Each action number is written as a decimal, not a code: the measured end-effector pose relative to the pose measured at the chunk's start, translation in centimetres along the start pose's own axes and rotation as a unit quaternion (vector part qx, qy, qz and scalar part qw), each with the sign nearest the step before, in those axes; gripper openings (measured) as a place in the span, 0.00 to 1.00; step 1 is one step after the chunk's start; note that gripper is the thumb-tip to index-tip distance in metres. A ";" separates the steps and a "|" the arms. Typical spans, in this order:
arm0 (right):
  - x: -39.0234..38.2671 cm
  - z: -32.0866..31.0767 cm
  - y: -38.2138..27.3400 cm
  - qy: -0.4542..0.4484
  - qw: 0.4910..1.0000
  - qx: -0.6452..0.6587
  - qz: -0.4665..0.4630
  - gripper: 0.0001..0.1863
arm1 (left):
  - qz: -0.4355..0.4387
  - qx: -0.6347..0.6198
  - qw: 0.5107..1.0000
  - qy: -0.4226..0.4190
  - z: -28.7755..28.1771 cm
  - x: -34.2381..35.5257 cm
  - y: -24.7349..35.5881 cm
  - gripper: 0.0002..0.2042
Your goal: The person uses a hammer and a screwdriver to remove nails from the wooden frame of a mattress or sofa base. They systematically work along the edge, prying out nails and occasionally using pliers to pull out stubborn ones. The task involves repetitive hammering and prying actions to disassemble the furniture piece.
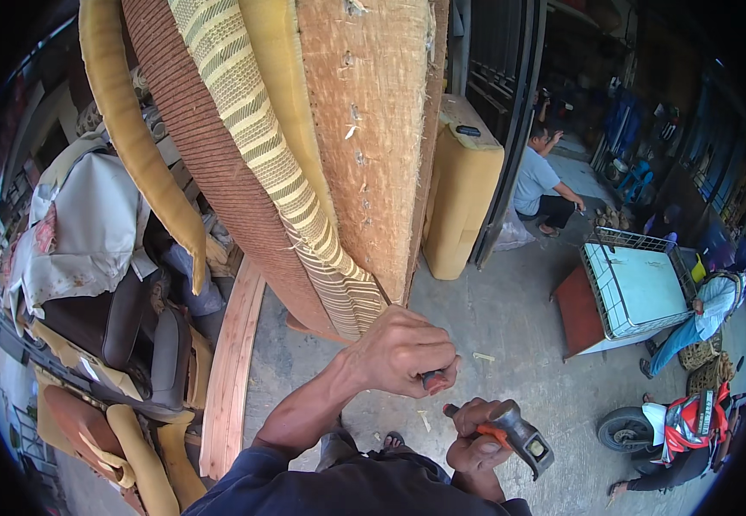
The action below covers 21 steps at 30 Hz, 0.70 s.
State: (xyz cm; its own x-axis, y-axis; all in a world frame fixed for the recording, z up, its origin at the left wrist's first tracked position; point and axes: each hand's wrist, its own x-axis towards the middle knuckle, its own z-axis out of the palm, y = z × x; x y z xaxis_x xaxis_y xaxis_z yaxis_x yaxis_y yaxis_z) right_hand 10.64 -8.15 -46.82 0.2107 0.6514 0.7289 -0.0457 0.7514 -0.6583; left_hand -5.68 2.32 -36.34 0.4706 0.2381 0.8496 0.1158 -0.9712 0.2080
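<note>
My left hand [399, 348] is wrapped round the red handle of a screwdriver [435, 382]. Its thin dark shaft points up to the lower edge of an upholstered furniture piece, where the wooden frame [369, 129] meets striped cream-and-brown fabric [253, 112]; whether the tip is under the fabric I cannot tell. Lower right, my right hand [473, 443] grips a hammer [523, 437] close to its steel head, apart from the screwdriver. Brown ribbed fabric [210, 163] and yellow foam [274, 52] also cover the piece. Torn marks run down the bare wood.
Pale wooden planks [231, 378] lie left of my legs, beside piled seats and foam [149, 353]. A yellow foam block [463, 198] stands behind the piece. Rightward are a seated person [541, 185], a white-topped cabinet [635, 284], another person [717, 305] and a red motorcycle [682, 426].
</note>
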 end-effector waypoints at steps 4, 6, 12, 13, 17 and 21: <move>0.2 0.3 -0.3 0.002 1.000 -0.013 0.015 0.30 | -0.003 0.002 1.000 -0.002 -0.2 0.1 0.4 0.19; 0.2 0.4 -0.2 0.006 1.000 -0.026 0.015 0.30 | -0.007 0.008 1.000 -0.020 -0.4 0.0 0.3 0.15; -1.7 -1.0 1.1 -0.005 1.000 -0.002 -0.019 0.27 | -0.035 0.019 0.998 -0.041 -0.6 -0.2 0.0 0.11; -1.5 -1.0 0.0 -0.006 0.999 0.034 -0.012 0.25 | -0.028 0.013 0.999 -0.025 -0.5 0.2 0.1 0.14; 0.0 0.3 -0.5 0.019 0.980 -0.098 -0.170 0.18 | -0.029 0.003 1.000 -0.010 0.0 0.5 0.6 0.17; -0.5 -2.0 -0.3 -0.114 0.956 -0.254 -0.089 0.16 | -0.038 0.039 0.997 -0.051 -0.8 0.0 -0.3 0.12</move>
State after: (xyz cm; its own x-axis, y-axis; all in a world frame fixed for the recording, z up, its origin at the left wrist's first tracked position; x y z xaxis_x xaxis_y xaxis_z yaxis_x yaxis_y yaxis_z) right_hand 12.51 -8.86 -47.36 -0.0495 0.5673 0.8220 0.4645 0.7417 -0.4839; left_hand -6.42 2.64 -35.97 0.5438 0.3145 0.7780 0.2207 -0.9481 0.2289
